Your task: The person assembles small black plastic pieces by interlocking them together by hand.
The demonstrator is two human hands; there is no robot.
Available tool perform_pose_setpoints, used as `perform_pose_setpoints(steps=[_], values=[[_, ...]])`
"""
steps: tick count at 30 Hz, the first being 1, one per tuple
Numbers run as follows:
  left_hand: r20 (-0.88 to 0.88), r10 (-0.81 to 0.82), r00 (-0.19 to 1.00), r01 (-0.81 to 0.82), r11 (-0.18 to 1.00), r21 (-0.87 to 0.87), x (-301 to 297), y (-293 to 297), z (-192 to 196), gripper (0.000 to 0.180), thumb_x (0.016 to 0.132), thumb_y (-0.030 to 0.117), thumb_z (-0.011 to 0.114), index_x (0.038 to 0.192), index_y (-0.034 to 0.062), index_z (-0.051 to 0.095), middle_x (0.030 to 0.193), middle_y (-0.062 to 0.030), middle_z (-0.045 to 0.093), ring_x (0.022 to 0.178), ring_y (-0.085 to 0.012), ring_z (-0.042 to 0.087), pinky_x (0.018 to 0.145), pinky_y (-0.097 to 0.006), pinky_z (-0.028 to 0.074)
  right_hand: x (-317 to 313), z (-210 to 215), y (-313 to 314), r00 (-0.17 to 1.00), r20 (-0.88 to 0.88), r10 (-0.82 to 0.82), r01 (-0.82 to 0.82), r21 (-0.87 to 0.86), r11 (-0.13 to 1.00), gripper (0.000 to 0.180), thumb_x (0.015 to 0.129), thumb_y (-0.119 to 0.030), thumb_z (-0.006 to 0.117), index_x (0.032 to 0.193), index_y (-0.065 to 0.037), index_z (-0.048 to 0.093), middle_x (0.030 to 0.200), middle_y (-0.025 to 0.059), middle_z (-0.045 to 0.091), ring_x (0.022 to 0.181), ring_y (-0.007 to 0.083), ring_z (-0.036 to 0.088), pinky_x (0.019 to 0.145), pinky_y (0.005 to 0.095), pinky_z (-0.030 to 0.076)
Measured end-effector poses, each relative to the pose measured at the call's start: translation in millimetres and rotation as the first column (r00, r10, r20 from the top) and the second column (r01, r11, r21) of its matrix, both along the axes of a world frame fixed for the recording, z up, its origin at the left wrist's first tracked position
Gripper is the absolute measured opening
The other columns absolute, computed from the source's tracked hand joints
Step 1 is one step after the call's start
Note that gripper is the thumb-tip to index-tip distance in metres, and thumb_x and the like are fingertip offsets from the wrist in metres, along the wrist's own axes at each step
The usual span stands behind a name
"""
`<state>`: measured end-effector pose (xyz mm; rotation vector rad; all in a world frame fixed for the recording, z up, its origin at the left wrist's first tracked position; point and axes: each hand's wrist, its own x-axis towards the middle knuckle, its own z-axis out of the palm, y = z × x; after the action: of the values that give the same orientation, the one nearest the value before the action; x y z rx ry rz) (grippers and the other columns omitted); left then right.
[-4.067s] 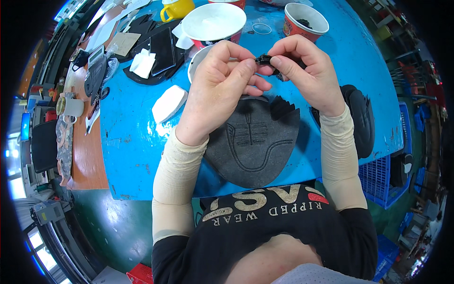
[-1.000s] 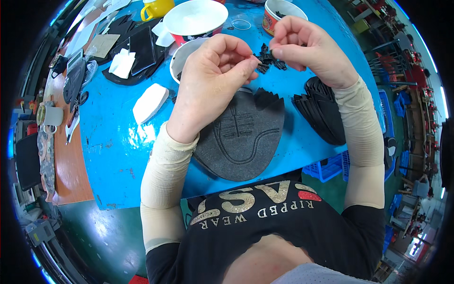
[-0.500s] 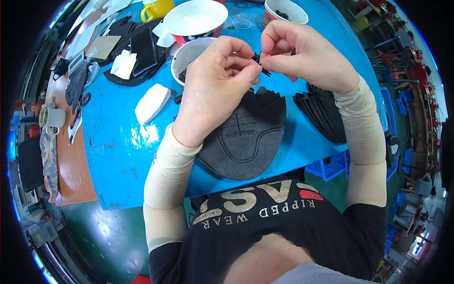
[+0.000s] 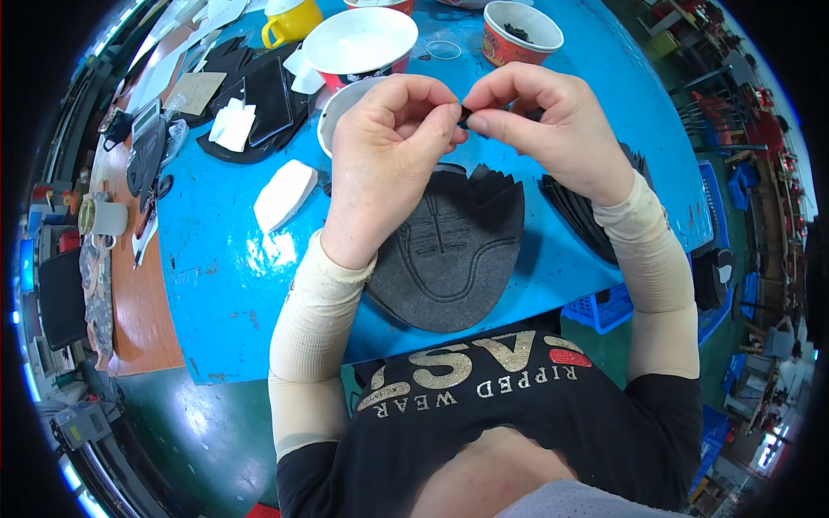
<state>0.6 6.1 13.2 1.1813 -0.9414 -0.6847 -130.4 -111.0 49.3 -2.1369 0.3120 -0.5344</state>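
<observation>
Between the fingertips of my left hand (image 4: 389, 147) and my right hand (image 4: 553, 129) is a small black piece (image 4: 465, 114), too small to tell its kind. Both hands pinch it from opposite sides, above the table. Below them lies a dark grey, rounded shoe upper (image 4: 453, 276) with stitched-looking lines and a jagged far edge, which seems to sit on others. A fanned stack of black cut pieces (image 4: 574, 216) rests to the right, partly under my right forearm. Behind my left hand a white-lined paper bowl (image 4: 335, 112) is mostly hidden.
The blue table (image 4: 224, 293) also bears a larger paper bowl (image 4: 361, 41), a bowl with small black bits (image 4: 522, 39), a yellow mug (image 4: 294, 22), a folded white pad (image 4: 285, 197) and black pieces under a phone-like slab (image 4: 269, 108). A blue crate (image 4: 600, 311) stands below the right edge.
My right hand has come down and a little nearer, and the fingertips of both hands have closed in on the small black piece. The view has shifted slightly.
</observation>
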Motion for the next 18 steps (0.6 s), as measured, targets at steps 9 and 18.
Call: perform_pose_setpoints(steps=[9, 18], values=[[-0.050, 0.138, 0.989, -0.145, 0.973, -0.182, 18.4, -3.6, 4.9, 0.022, 0.089, 0.008, 0.051, 0.108, -0.0024, 0.055, 0.095, -0.0088, 0.062, 0.081, -0.0119, 0.061, 0.068, -0.021, 0.050, 27.3, 10.8, -148.2, 0.758, 0.220, -0.615, 0.645, -0.395, 0.654, 0.019, 0.080, -0.019, 0.054, 0.087, -0.003, 0.062, 0.080, 0.0170, 0.063, 0.079, 0.0335, 0.059, 0.071, 0.0394, 0.046], [0.049, 0.303, 0.952, -0.278, 0.918, -0.283, 30.8, -0.6, 8.0, 0.021, 0.089, 0.010, 0.052, 0.105, -0.0023, 0.054, 0.097, -0.0109, 0.061, 0.084, -0.0152, 0.061, 0.070, -0.024, 0.051, 21.9, -51.1, -251.7, 0.784, 0.011, -0.621, 0.382, -0.796, 0.469, 0.023, 0.078, -0.026, 0.061, 0.099, -0.016, 0.063, 0.091, 0.0114, 0.063, 0.086, 0.0309, 0.060, 0.078, 0.0401, 0.046]])
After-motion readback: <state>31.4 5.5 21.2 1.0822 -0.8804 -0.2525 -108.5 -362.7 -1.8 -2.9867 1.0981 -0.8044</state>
